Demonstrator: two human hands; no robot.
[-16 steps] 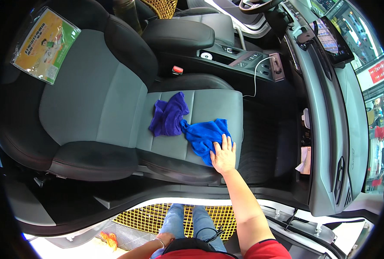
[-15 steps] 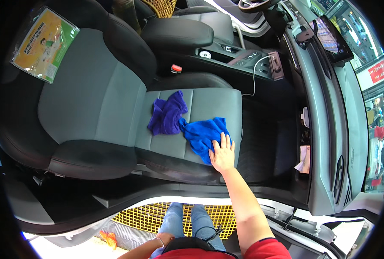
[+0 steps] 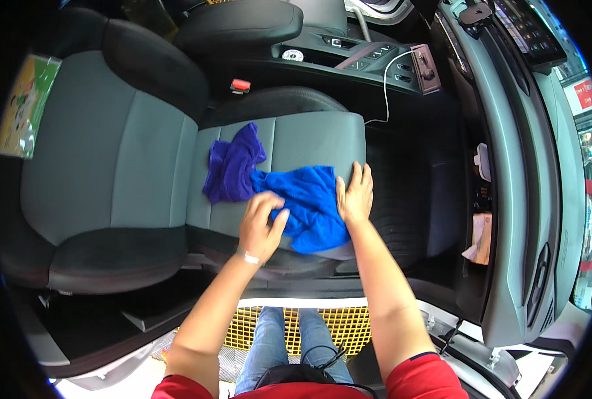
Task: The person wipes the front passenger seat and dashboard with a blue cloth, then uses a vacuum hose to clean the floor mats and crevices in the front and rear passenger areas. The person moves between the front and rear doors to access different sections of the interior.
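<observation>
A bright blue cloth lies rumpled on the front part of the grey car seat cushion. Against its left end rests a purple cloth, also crumpled. My right hand is open at the cushion's front edge, fingers stretched, its thumb side along the right border of the blue cloth. Over the left part of the blue cloth is my left hand, slightly blurred, with bent fingers and the thumb apart. Nothing shows in its grasp; whether its fingertips touch the cloth I cannot tell.
The backrest rises at the left, with a colourful plastic-covered sheet on it. Beyond the seat runs the centre console with a white cable. The dashboard bounds the right. A door sill crosses before my legs.
My left hand has come up from near my waist to the blue cloth. My right hand has shifted off the cloth's top to the seat's front edge. The view has moved slightly.
</observation>
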